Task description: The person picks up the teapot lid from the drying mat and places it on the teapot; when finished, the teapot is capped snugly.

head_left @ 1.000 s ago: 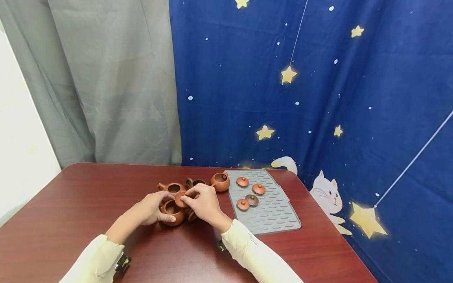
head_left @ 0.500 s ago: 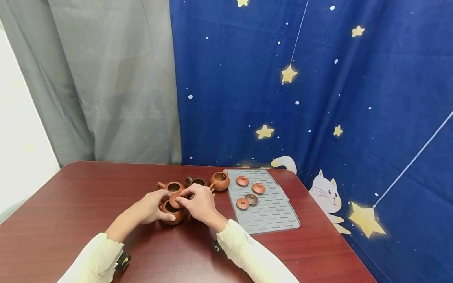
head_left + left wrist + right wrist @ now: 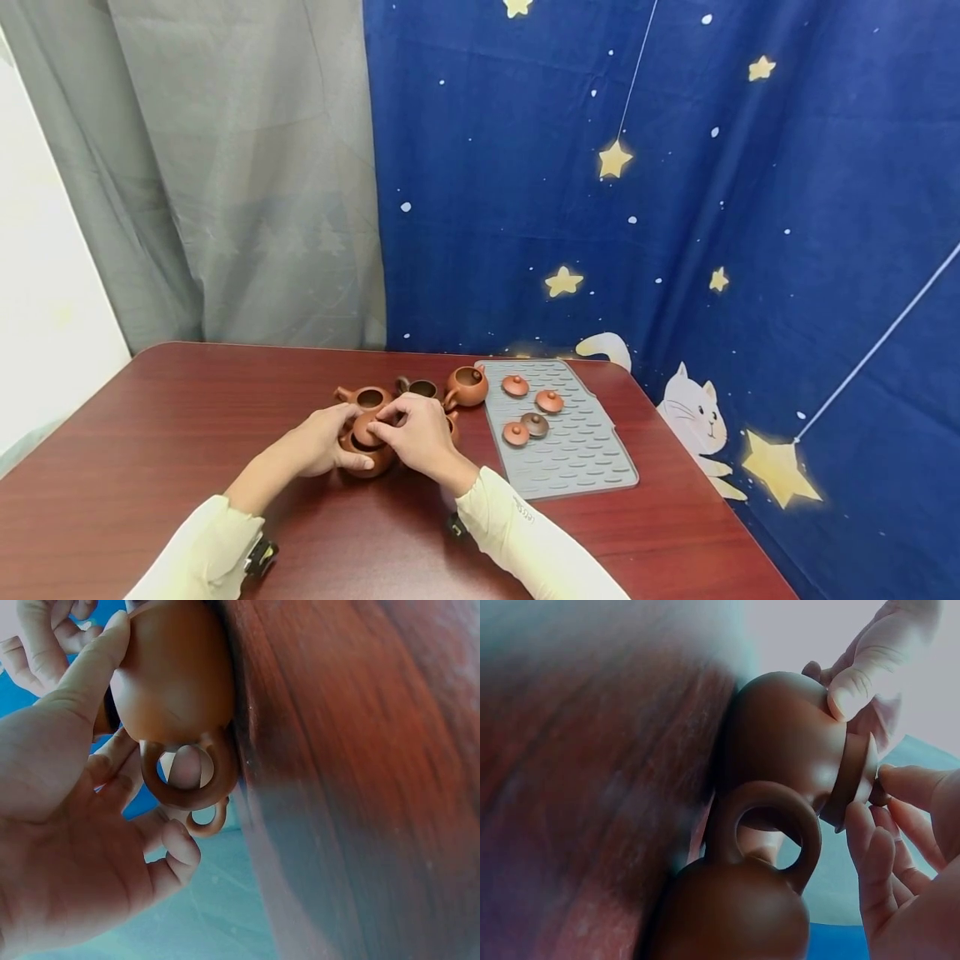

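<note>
A brown lid, its knob pinched by the right hand, tilts at the mouth of a teapot on the table. The left hand grips that teapot (thumb near the rim). Other teapots stand close by; four more lids lie on a gray mat.

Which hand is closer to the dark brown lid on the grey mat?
Right. The right hand pinches a reddish lid at a teapot, left of the dark brown lid and off the grey mat. The left hand is farther left, holding that teapot.
</note>
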The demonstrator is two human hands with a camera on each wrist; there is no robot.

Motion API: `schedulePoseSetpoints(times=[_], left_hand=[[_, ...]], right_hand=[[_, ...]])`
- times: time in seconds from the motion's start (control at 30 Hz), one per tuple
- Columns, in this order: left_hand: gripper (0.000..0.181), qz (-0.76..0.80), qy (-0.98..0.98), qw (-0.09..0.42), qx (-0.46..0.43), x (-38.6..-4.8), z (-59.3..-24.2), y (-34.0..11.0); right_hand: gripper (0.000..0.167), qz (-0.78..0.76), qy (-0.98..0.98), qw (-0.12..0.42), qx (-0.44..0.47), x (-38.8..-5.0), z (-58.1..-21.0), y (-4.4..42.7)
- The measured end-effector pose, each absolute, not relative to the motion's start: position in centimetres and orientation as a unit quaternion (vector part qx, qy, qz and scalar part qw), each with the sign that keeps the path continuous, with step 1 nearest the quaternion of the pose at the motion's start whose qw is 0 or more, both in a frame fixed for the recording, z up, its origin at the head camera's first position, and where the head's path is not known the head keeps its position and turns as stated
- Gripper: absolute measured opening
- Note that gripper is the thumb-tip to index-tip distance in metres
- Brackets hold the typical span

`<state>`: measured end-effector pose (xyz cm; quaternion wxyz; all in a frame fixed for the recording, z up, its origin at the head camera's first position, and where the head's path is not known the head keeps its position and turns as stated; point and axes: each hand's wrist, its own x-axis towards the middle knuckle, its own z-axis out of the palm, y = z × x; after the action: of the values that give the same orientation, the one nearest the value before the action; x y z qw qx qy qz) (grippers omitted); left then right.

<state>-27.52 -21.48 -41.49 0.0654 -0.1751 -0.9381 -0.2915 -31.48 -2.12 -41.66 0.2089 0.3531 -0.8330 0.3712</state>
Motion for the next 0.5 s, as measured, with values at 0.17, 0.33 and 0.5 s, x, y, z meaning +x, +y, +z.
schedulePoseSetpoints(times=[0.17, 0.33, 0.5], left_hand=[[0.061, -0.294, -0.938, 0.061, -0.172, -27.46, -41.30, -21.38], [0.062, -0.292, -0.940, 0.055, -0.169, -27.40, -41.25, -21.40], [0.062, -0.296, -0.939, 0.054, -0.168, -27.49, -41.36, -21.40]], right_hand=[[0.009, 0.369, -0.832, 0.208, 0.359, -31.41, -41.71, -2.08], [0.009, 0.365, -0.834, 0.203, 0.361, -31.31, -41.76, -2.02], [0.009, 0.354, -0.836, 0.203, 0.366, -31.23, -41.80, -2.01]])
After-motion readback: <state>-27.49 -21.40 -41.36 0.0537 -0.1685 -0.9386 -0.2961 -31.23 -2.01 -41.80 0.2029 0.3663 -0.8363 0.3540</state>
